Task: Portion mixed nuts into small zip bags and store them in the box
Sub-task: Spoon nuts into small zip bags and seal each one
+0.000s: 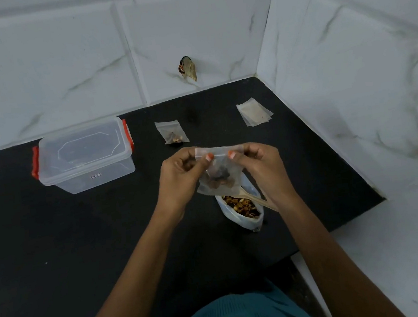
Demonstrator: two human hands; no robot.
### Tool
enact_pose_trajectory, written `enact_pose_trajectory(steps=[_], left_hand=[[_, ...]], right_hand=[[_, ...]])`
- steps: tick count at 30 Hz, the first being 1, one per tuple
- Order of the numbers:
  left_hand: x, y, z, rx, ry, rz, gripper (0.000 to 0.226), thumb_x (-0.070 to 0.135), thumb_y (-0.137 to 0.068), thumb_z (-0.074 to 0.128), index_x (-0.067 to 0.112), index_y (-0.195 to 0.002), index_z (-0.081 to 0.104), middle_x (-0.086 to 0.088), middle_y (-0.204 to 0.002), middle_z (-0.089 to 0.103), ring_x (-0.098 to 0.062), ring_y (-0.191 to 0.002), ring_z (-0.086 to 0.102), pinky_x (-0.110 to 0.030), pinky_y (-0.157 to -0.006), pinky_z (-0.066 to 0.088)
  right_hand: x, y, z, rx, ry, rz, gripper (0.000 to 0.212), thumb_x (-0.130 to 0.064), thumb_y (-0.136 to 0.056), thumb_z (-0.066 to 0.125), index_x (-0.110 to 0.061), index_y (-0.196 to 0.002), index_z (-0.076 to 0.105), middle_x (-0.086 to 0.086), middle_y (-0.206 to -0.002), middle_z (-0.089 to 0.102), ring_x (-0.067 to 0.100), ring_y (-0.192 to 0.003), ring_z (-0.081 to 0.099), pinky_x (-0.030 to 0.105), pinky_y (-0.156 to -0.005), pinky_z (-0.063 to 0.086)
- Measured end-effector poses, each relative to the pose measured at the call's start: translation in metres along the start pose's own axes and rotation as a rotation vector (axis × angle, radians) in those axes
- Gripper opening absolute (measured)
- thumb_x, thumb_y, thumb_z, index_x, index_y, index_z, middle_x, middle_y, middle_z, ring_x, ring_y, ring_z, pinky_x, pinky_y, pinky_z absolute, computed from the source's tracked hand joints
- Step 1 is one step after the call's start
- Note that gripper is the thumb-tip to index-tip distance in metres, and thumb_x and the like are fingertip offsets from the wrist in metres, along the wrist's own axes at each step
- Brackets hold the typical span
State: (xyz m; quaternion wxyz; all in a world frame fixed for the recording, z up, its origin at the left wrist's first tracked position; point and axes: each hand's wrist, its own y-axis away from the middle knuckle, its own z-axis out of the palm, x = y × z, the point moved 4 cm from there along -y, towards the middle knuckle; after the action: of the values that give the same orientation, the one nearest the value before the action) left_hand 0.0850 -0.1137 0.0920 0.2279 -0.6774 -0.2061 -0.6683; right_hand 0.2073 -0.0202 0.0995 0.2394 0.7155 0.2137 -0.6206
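Teal shirt (246, 315) near; left hand (182, 173) and right hand (260, 164) pinched zip bag (218, 150) seal.
Incomplete closure risked nuts (219, 178) spilling onto bench (55, 241).

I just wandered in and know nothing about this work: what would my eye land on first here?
The left hand and right hand at the centre, pinching the top strip of a small zip bag holding a few nuts. Just beneath it an open bag of mixed nuts sits on the black counter, and far left stands a clear lidded box with red clasps.
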Motion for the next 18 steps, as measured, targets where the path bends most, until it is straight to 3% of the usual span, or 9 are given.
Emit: enact_pose_trajectory(steps=[2,5,10,18], left_hand=[[0.001,0.000,0.001,0.021,-0.006,0.009,0.011,0.011,-0.086,0.059,0.012,-0.096,0.064,0.000,-0.092,0.069,-0.007,-0.085,0.068,-0.017,-0.069,0.054],[0.001,0.000,0.003,0.027,-0.016,0.019,0.012,0.011,-0.084,0.061,0.010,-0.096,0.065,-0.003,-0.093,0.070,-0.008,-0.085,0.068,-0.019,-0.071,0.055],[0.000,0.004,0.009,-0.017,0.053,-0.013,0.019,0.018,-0.078,0.063,0.010,-0.095,0.066,-0.009,-0.099,0.068,-0.014,-0.087,0.068,-0.023,-0.073,0.056],[0.000,0.006,0.010,-0.020,0.051,-0.027,0.010,0.010,-0.085,0.059,0.009,-0.094,0.062,-0.004,-0.095,0.066,-0.009,-0.083,0.066,-0.027,-0.077,0.054]], right_hand=[[0.003,0.000,0.001,-0.065,-0.119,0.071,0.014,-0.012,-0.087,0.058,-0.018,-0.095,0.067,0.003,-0.100,0.069,0.017,-0.098,0.065,0.033,-0.086,0.052],[0.001,0.001,0.002,-0.109,-0.051,0.024,0.016,-0.011,-0.082,0.063,-0.018,-0.096,0.067,0.001,-0.099,0.068,0.012,-0.096,0.064,0.030,-0.085,0.054],[-0.001,0.003,0.001,0.040,-0.003,-0.098,0.011,-0.002,-0.078,0.066,-0.013,-0.083,0.067,-0.003,-0.085,0.065,-0.001,-0.081,0.062,0.015,-0.074,0.051],[0.002,0.004,-0.008,0.062,0.010,-0.096,0.014,0.000,-0.079,0.065,-0.013,-0.083,0.067,-0.001,-0.087,0.066,0.008,-0.085,0.063,0.020,-0.074,0.053]])
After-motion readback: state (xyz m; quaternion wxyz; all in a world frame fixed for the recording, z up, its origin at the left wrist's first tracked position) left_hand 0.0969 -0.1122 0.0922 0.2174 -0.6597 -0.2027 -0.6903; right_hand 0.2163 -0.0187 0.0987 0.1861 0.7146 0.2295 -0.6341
